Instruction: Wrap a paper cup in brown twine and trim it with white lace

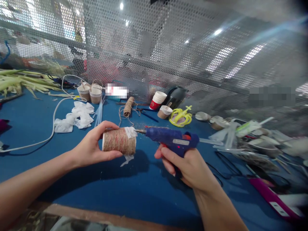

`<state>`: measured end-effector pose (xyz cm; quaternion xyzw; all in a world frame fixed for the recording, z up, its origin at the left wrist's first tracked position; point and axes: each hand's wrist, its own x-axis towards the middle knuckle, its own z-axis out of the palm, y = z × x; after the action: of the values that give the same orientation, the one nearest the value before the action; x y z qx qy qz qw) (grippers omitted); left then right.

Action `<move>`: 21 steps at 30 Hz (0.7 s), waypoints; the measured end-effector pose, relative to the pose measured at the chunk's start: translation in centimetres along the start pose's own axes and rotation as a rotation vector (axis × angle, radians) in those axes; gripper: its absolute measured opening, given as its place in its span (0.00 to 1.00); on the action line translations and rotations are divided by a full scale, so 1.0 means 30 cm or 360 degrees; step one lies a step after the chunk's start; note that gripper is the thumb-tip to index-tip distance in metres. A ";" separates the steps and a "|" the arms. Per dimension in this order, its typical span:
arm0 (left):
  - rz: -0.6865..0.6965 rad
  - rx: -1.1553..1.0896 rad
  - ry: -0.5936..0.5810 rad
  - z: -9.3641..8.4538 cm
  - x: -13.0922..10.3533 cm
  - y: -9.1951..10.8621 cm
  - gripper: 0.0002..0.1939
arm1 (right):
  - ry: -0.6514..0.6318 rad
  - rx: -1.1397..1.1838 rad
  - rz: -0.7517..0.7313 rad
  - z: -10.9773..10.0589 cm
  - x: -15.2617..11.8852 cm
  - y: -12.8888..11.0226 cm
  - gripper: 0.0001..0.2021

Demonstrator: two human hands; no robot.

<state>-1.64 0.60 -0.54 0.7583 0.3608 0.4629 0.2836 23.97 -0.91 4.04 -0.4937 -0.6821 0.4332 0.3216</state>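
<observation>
My left hand [96, 144] grips a paper cup wrapped in twine [119, 142], held on its side above the table. A strip of white lace [130, 132] lies over the cup's right end, and a loose piece hangs below it. Closed around the handle of a blue glue gun [173, 138] is my right hand [180, 160]. The gun's metal nozzle points left and meets, or nearly meets, the lace; which of the two I cannot tell. A clear glue stick [210, 141] sticks out of the gun's back.
White lace [75, 117] and clear glue sticks [99, 112] lie at left. Behind are a twine spool [128, 106], twine-wrapped cups [95, 93], a red-and-white cup stack [157, 100] and a yellow crown [180, 117]. Clutter and a purple power strip [271, 195] fill the right. A perforated metal screen [134, 41] borders the table [115, 192].
</observation>
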 end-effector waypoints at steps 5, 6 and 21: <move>-0.0046 -0.0060 -0.0006 0.002 0.000 -0.008 0.24 | -0.0114 -0.0037 -0.0024 -0.006 0.007 0.016 0.17; -0.0046 -0.0062 -0.0005 0.002 0.000 -0.009 0.24 | -0.0148 -0.0047 -0.0014 -0.006 0.007 0.016 0.17; 0.0097 0.0161 0.0052 0.003 0.008 -0.002 0.23 | -0.0066 -0.0192 -0.0017 0.003 -0.010 -0.007 0.15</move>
<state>-1.49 0.81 -0.51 0.7746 0.3651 0.4649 0.2248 23.90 -1.25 4.20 -0.4995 -0.7161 0.3997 0.2792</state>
